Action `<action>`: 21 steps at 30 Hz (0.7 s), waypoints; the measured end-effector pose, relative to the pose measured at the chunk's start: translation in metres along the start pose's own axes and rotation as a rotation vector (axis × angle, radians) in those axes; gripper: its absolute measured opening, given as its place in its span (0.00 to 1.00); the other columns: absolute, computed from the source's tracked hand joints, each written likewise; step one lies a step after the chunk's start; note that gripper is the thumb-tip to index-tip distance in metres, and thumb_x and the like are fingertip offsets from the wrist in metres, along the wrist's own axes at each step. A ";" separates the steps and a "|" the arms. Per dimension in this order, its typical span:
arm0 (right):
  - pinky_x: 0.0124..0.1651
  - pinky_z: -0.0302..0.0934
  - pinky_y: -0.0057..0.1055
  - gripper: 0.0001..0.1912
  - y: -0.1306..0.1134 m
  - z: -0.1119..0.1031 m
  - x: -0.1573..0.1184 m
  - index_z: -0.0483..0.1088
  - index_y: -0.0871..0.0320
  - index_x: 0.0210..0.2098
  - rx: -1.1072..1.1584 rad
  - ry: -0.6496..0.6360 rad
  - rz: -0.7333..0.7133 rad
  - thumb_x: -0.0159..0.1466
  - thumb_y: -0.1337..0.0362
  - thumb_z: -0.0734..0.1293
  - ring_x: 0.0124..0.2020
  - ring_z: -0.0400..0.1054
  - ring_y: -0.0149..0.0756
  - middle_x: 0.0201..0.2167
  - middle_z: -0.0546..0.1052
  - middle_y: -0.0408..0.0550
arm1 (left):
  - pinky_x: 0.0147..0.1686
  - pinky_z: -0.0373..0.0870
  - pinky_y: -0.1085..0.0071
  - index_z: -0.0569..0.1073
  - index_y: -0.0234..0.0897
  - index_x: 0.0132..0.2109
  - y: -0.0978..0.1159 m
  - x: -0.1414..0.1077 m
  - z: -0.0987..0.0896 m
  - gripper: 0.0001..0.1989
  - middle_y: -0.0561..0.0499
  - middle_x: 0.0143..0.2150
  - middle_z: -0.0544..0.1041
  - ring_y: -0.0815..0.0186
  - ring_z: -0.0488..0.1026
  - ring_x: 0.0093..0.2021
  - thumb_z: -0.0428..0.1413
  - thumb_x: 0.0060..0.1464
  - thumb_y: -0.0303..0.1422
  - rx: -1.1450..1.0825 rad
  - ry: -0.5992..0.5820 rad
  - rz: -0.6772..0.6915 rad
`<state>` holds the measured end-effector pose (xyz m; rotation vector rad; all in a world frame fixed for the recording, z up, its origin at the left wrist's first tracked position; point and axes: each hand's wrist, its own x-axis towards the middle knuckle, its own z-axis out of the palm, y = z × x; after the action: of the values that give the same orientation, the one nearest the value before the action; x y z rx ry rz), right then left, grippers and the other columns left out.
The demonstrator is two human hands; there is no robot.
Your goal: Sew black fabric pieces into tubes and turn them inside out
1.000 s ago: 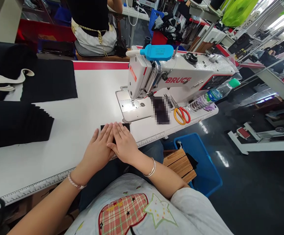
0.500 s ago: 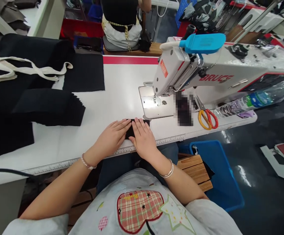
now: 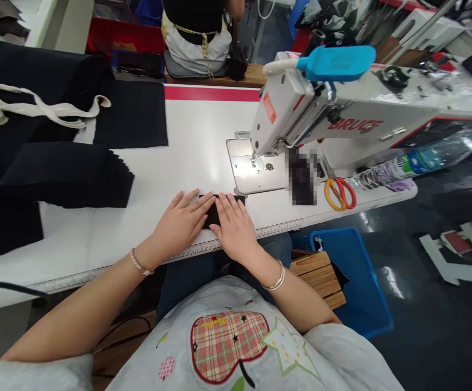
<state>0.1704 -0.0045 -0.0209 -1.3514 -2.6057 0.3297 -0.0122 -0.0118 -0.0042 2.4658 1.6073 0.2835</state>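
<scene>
I'm watching down the head camera, and the left hand (image 3: pixel 182 220) and right hand (image 3: pixel 236 225) are lying palm down, fingers stretched out, neither one gripping anything. Both are resting on a small black fabric piece (image 3: pixel 212 216), which is sitting by the near edge of the white surface (image 3: pixel 195 125), just beside the near-left corner of the needle plate (image 3: pixel 239 175). Progress check: the piece is lying flat, so I'm judging that part done. It's sitting apart from the needle of the sewing machine (image 3: pixel 360 103), and I'm making out no stitching. Toward the surface's left end, a stack of black fabric pieces (image 3: pixel 68 176) is lying untouched; I'm reckoning plenty is remaining.
</scene>
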 end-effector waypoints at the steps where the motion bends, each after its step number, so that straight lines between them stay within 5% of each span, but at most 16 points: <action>1: 0.71 0.44 0.48 0.30 0.000 0.000 0.000 0.56 0.69 0.66 -0.009 0.002 0.003 0.71 0.55 0.56 0.71 0.47 0.47 0.69 0.55 0.61 | 0.65 0.55 0.51 0.62 0.40 0.66 -0.003 0.000 0.001 0.26 0.50 0.65 0.67 0.56 0.59 0.68 0.37 0.66 0.35 -0.029 -0.001 0.004; 9: 0.71 0.44 0.45 0.31 0.003 0.006 -0.004 0.55 0.69 0.66 -0.049 0.064 0.003 0.72 0.53 0.54 0.71 0.48 0.48 0.69 0.55 0.57 | 0.65 0.53 0.44 0.67 0.40 0.63 -0.013 0.010 0.011 0.24 0.49 0.60 0.73 0.51 0.60 0.67 0.40 0.65 0.35 -0.032 0.074 0.050; 21: 0.71 0.43 0.45 0.31 0.002 0.003 -0.006 0.54 0.68 0.67 -0.051 0.045 0.009 0.72 0.53 0.52 0.71 0.44 0.47 0.71 0.53 0.51 | 0.63 0.48 0.33 0.59 0.36 0.68 -0.008 0.014 0.011 0.27 0.47 0.67 0.63 0.42 0.51 0.70 0.37 0.65 0.32 0.049 0.037 0.129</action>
<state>0.1745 -0.0082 -0.0251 -1.3713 -2.5887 0.2325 -0.0108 0.0036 -0.0160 2.6207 1.4885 0.3130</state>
